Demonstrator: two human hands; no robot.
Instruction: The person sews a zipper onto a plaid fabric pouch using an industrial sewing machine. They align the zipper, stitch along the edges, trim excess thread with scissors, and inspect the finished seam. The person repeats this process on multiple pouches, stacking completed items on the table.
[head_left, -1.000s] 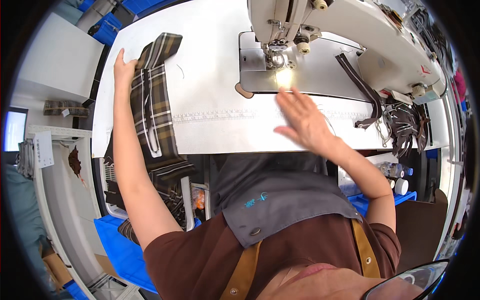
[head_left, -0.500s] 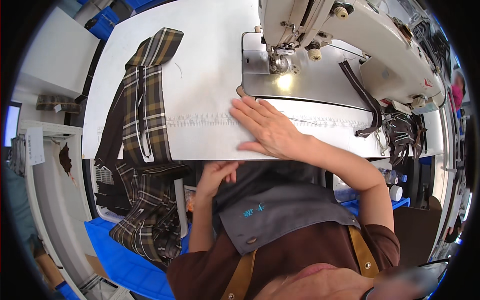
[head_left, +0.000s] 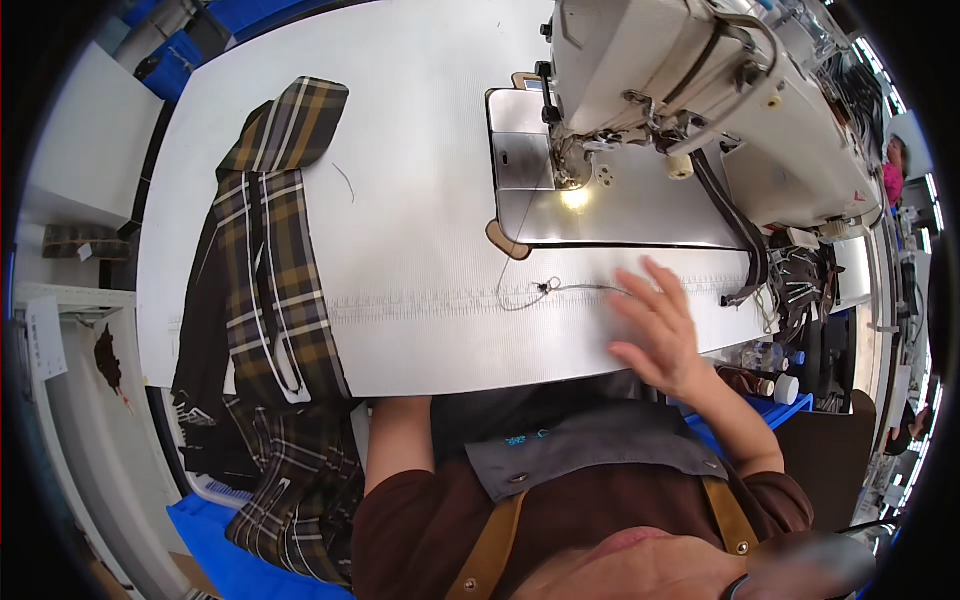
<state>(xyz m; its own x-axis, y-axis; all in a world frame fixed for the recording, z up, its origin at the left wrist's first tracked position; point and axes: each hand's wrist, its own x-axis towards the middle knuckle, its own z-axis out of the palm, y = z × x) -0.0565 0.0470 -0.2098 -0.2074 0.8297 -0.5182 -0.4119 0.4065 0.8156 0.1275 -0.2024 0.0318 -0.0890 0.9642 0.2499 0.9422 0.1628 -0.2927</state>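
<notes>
My right hand (head_left: 657, 328) is over the front part of the white sewing table (head_left: 420, 350), open with fingers spread, slightly smeared by motion. Just left of it lies a loose dark thread (head_left: 548, 288) with a small tangle, one strand running toward the fingers and another up toward the needle area. My left forearm (head_left: 400, 432) goes beneath the table's front edge, which hides that hand. Behind the thread stands the sewing machine (head_left: 640, 90), its lamp lit over the metal plate (head_left: 640, 215). A plaid fabric piece (head_left: 290, 250) with a dark zipper-like strip drapes over the table's left side.
More plaid fabric (head_left: 300, 510) hangs into a blue bin (head_left: 210, 535) at lower left. A dark zipper strip (head_left: 735, 215) and a bundle of dark strips (head_left: 803, 280) lie at the right. Bottles (head_left: 765, 355) stand in a blue tray below the table's right side.
My right hand has moved right across the table, fingers now spread, uncovering the thread tangle. My left hand has slipped under the table edge. The view has shifted, showing the table lower.
</notes>
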